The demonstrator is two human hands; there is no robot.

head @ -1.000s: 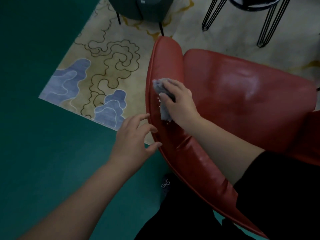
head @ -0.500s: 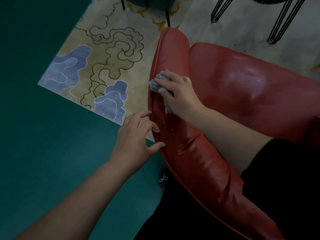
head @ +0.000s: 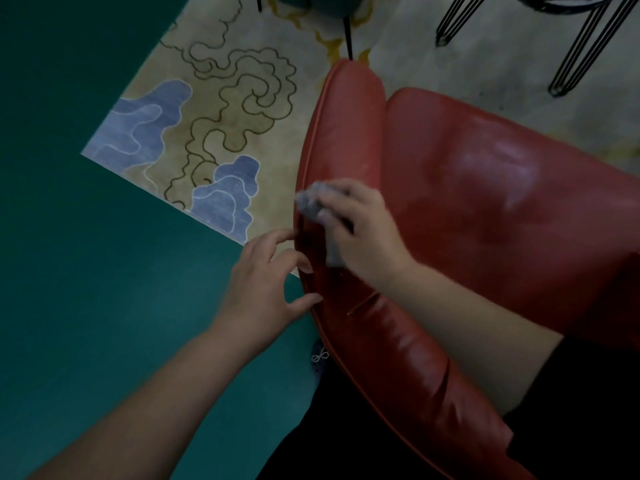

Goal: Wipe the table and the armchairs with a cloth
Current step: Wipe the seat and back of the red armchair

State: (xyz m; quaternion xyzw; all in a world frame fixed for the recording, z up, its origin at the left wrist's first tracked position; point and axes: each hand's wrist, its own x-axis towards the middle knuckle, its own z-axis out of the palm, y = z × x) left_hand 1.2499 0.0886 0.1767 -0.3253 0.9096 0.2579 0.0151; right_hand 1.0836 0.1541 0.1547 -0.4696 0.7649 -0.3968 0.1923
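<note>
A red leather armchair [head: 485, 188] fills the right half of the view. My right hand [head: 363, 230] grips a small grey cloth [head: 311, 202] and presses it on the chair's left armrest [head: 343, 126], near its outer edge. My left hand [head: 266, 289] hovers just left of the armrest, fingers spread and loosely bent, holding nothing, with its fingertips at the armrest's outer side. The lower part of the cloth is hidden under my right palm.
A patterned cream and blue rug [head: 214, 133] lies under the chair on a green floor [head: 86, 271]. A dark green chair [head: 322, 5] stands at the top. Black hairpin legs of a table [head: 571, 46] stand at the top right.
My right hand has slid the cloth back along the armrest toward me and the outer edge. My left hand stays beside the armrest.
</note>
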